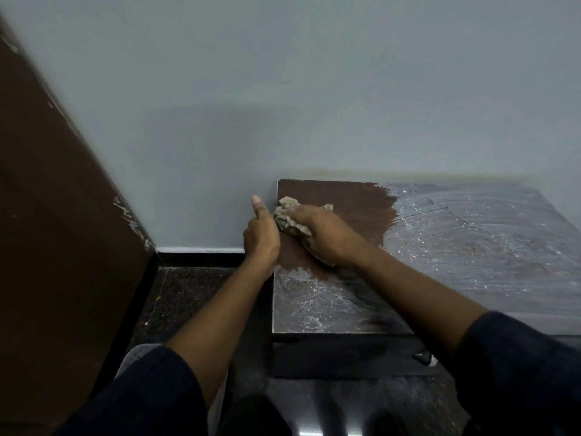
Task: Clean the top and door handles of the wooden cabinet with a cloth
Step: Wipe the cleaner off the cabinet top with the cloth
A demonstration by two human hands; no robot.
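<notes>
The wooden cabinet's top (471, 240) stretches from centre to right; most of it is grey with dust, and a dark brown wiped patch (352, 199) shows at its far left corner. A crumpled beige cloth (287, 215) lies on that patch. My right hand (327, 237) presses down on the cloth, with its fingers curled over it. My left hand (261, 234) sits at the cabinet's left edge, thumb up, and touches the cloth's left side; its fingers are hidden. Part of a metal door handle (423, 357) shows on the cabinet's dark front.
A pale grey wall (283, 89) rises right behind the cabinet. A tall dark brown panel (63, 231) leans across the left. Dark speckled floor (188, 297) lies between the two, and a white perforated object (135, 357) sits low beside my left arm.
</notes>
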